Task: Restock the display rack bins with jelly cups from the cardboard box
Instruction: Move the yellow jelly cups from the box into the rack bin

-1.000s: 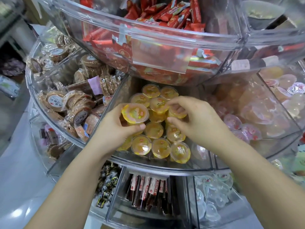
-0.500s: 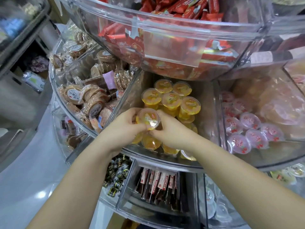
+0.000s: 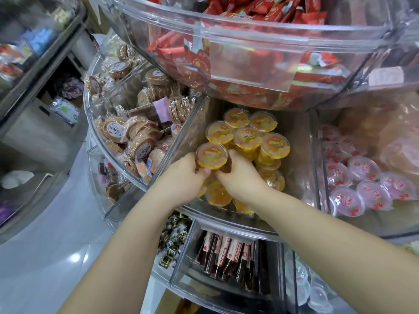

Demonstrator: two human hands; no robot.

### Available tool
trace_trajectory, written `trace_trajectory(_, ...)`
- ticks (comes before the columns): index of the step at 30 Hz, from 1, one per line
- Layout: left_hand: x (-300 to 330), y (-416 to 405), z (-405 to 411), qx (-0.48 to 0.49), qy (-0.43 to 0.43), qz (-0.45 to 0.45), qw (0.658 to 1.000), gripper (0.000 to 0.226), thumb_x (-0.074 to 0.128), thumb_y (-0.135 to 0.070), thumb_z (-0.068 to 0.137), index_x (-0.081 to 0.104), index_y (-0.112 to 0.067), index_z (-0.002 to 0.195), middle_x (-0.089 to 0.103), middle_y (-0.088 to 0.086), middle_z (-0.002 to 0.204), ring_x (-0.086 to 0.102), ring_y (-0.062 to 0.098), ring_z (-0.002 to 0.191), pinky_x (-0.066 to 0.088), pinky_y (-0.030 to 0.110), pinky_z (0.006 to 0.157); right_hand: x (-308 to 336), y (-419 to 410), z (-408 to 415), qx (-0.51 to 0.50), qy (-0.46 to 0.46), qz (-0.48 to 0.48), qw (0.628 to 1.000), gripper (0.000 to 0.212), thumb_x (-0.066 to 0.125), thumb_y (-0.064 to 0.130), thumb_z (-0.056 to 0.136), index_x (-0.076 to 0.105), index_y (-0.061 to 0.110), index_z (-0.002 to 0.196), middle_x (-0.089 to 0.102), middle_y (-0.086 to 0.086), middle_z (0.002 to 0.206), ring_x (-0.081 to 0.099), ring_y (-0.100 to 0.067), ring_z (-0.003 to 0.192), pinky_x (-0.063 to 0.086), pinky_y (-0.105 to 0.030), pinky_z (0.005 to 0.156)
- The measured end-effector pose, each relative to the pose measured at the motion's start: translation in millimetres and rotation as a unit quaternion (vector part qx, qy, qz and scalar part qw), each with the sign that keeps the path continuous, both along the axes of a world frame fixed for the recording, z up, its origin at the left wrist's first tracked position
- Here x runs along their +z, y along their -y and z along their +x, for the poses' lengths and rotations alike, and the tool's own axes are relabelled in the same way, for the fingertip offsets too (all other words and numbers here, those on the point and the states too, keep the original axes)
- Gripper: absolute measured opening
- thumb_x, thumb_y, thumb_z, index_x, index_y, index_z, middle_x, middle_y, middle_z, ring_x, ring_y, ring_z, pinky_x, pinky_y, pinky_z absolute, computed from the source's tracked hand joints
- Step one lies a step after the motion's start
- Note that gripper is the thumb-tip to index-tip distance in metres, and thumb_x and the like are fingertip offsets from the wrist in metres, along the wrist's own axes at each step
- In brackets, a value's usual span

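Wrapped biscuits (image 3: 138, 141) in the left bin; left hand (image 3: 181, 177) and right hand (image 3: 240, 177) both closed round one orange jelly cup (image 3: 211, 155), held over the near left of the middle bin (image 3: 181, 141); stacked orange cups (image 3: 249, 137) just beyond; pink cups (image 3: 362, 184) far right.

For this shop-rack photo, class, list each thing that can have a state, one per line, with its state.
Orange jelly cup: sealed, upright, held in both hands' grip.
Left hand: closed on that cup.
Right hand: closed on that cup.
Orange jelly bin: partly filled, cups stacked at left.
Pink jelly cups: sealed, lying in the next bin to the right.
Biscuit bin: nearly full.
Red snack bin: full.
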State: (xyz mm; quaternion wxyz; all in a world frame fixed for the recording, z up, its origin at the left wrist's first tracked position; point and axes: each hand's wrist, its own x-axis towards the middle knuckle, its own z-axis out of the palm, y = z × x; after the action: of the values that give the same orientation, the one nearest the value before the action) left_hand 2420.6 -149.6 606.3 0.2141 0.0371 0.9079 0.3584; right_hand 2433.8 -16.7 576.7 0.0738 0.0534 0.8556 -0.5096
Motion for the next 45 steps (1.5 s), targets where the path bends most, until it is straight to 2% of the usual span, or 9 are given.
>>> trace_trajectory(5, 4, 3, -1, 0.023, 0.029, 0.065, 0.997, 0.029, 0.051, -0.012, 0.094, 0.052, -0.011, 0.124, 0.064, 0.011, 0.116, 0.058, 0.031, 0.109, 0.044, 0.05, 0.097, -2, 1, -4, -0.001, 0.001, 0.005, 1.0, 0.035, 0.06, 0.022, 0.087, 0.052, 0.016, 0.12, 0.059, -0.003, 0.119, 0.054, -0.021, 0.11, 0.043, -0.031, 0.093)
trace_trajectory(13, 6, 1, -3, 0.031, 0.054, 0.057, 0.996, 0.025, 0.052, -0.007, 0.093, 0.053, -0.006, 0.118, 0.063, 0.018, 0.114, 0.059, 0.034, 0.104, 0.045, 0.051, 0.095, -3, 3, -4, 0.03, 0.012, 0.075, 0.997, 0.034, 0.052, 0.032, 0.092, 0.051, 0.012, 0.119, 0.054, -0.006, 0.117, 0.053, -0.023, 0.106, 0.045, -0.032, 0.087)
trace_trajectory(19, 13, 8, 6, -0.002, -0.074, -0.166, 0.983, 0.026, 0.045, -0.019, 0.095, 0.055, -0.009, 0.117, 0.063, 0.009, 0.116, 0.057, 0.029, 0.107, 0.046, 0.037, 0.091, -1, -12, 3, 0.049, 0.072, 0.057, 0.995, 0.065, 0.06, 0.029, 0.088, 0.031, 0.014, 0.144, 0.042, -0.005, 0.144, 0.044, -0.023, 0.129, 0.039, -0.039, 0.107)
trace_trajectory(24, 18, 23, 29, 0.083, -0.153, 0.025, 0.984, 0.015, 0.059, -0.02, 0.089, 0.06, -0.028, 0.101, 0.066, -0.015, 0.089, 0.062, 0.003, 0.082, 0.048, 0.022, 0.076, 24, -27, 22, 0.007, 0.095, -0.043, 0.995, 0.039, 0.065, 0.023, 0.085, 0.051, 0.019, 0.122, 0.058, 0.001, 0.106, 0.058, -0.017, 0.097, 0.05, -0.039, 0.092)
trace_trajectory(27, 16, 34, 51, 0.148, -0.176, 0.205, 0.951, 0.021, 0.064, -0.015, 0.086, 0.063, -0.036, 0.087, 0.068, -0.006, 0.083, 0.063, 0.007, 0.077, 0.051, 0.019, 0.072, 41, -21, 40, 0.025, 0.048, -0.092, 0.994, 0.013, 0.063, 0.02, 0.085, 0.056, 0.026, 0.094, 0.058, 0.004, 0.085, 0.056, -0.011, 0.076, 0.053, -0.034, 0.077)
trace_trajectory(31, 3, 57, 90, 0.27, -0.181, 0.337, 0.883, 0.016, 0.062, -0.017, 0.079, 0.064, -0.032, 0.084, 0.069, -0.009, 0.073, 0.064, 0.004, 0.068, 0.051, 0.014, 0.067, 59, 13, 71, 0.146, -0.008, -0.15, 0.978, 0.015, 0.06, 0.015, 0.085, 0.06, 0.029, 0.082, 0.057, 0.012, 0.075, 0.051, -0.004, 0.068, 0.044, -0.019, 0.064)
trace_trajectory(36, -57, 91, 184, 0.47, -0.165, 0.292, 0.817, 0.023, 0.058, -0.001, 0.088, 0.059, -0.024, 0.084, 0.063, -0.01, 0.066, 0.059, -0.001, 0.061, 0.048, 0.01, 0.062, 15, 72, 129, 0.362, 0.098, -0.143, 0.916, 0.015, 0.057, 0.019, 0.088, 0.059, 0.033, 0.084, 0.055, 0.013, 0.075, 0.049, 0.001, 0.066, 0.043, -0.013, 0.063)
trace_trajectory(41, -163, 105, 302, 0.637, -0.055, 0.263, 0.723, 0.02, 0.06, -0.004, 0.087, 0.059, -0.024, 0.085, 0.061, 0.002, 0.083, 0.058, 0.01, 0.072, 0.048, 0.018, 0.065, -100, 118, 204, 0.425, 0.248, -0.093, 0.866, 0.025, 0.056, 0.003, 0.088, 0.056, 0.026, 0.079, 0.05, 0.006, 0.069, 0.045, 0.005, 0.056, 0.039, -0.008, 0.058)
trace_trajectory(45, -266, 102, 371, 0.69, 0.026, 0.235, 0.684, 0.023, 0.055, -0.001, 0.09, 0.057, -0.024, 0.086, 0.063, 0.0, 0.087, 0.059, 0.012, 0.074, 0.047, 0.011, 0.062, -235, 125, 248, 0.398, 0.35, 0.016, 0.848, 0.02, 0.053, 0.004, 0.09, 0.057, 0.021, 0.081, 0.055, -0.002, 0.075, 0.055, -0.018, 0.076, 0.046, -0.033, 0.076)
